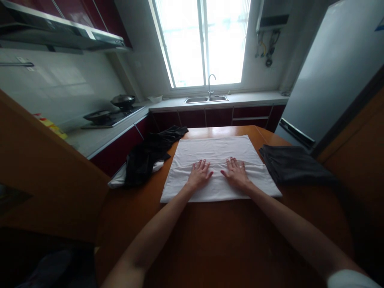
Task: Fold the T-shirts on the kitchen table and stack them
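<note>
A white cloth (213, 150) is spread on the round wooden table (222, 236), with creases running across its middle. My left hand (199, 174) lies palm down on it, left of centre, fingers spread. To the right, my right hand (235, 173) also rests flat on the fabric with its fingers apart. A gap of white cloth separates the two thumbs. Neither hand grips anything.
Black clothing (141, 160) with some white fabric lies at the table's left edge. Folded dark grey cloth (294, 164) sits on the right. Beyond are a counter with a sink (205, 99), a stove with pans (123, 100) and a fridge (336, 68).
</note>
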{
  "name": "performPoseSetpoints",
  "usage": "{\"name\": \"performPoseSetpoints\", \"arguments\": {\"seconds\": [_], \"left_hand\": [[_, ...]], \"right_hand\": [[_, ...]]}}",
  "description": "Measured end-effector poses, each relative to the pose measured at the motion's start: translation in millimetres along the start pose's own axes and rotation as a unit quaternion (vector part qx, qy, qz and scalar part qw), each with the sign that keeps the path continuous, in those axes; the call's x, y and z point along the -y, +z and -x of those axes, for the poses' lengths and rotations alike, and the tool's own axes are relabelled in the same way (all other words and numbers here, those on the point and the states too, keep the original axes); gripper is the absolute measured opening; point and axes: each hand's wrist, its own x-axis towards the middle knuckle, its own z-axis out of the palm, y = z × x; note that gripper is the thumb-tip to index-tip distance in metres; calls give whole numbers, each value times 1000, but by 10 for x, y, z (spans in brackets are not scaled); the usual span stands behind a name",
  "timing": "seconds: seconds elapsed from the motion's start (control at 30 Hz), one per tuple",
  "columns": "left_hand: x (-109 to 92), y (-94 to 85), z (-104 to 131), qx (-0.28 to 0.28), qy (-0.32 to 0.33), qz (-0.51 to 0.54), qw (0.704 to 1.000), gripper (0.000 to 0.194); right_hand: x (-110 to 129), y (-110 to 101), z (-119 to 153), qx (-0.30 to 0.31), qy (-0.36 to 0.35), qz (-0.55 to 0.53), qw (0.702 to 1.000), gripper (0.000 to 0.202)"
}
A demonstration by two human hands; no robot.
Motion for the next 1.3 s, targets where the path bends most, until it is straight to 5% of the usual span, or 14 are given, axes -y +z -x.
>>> {"name": "performPoseSetpoints", "arguments": {"seconds": [0.23, 0.53, 0.7, 0.87, 1.17, 1.3], "left_hand": [[-67, 14, 101, 18, 0, 7, 1000, 62], [101, -156, 295, 4, -26, -25, 999, 58], [418, -242, 686, -35, -71, -62, 995, 61], [615, -171, 912, -11, -112, -19, 993, 58], [478, -277, 1023, -41, -117, -13, 992, 47], [678, -339, 1063, -96, -176, 21, 979, 38]], "right_hand": [[-164, 45, 61, 29, 1, -13, 999, 82], [-983, -115, 246, 34, 4, 42, 999, 76], [-781, -150, 493, -56, -2, 27, 998, 70], [-483, -7, 719, -18, -2, -19, 1000, 70], [-549, -4, 790, -73, -2, -48, 996, 62], [-642, 41, 783, -99, 12, -44, 994, 59]]}}
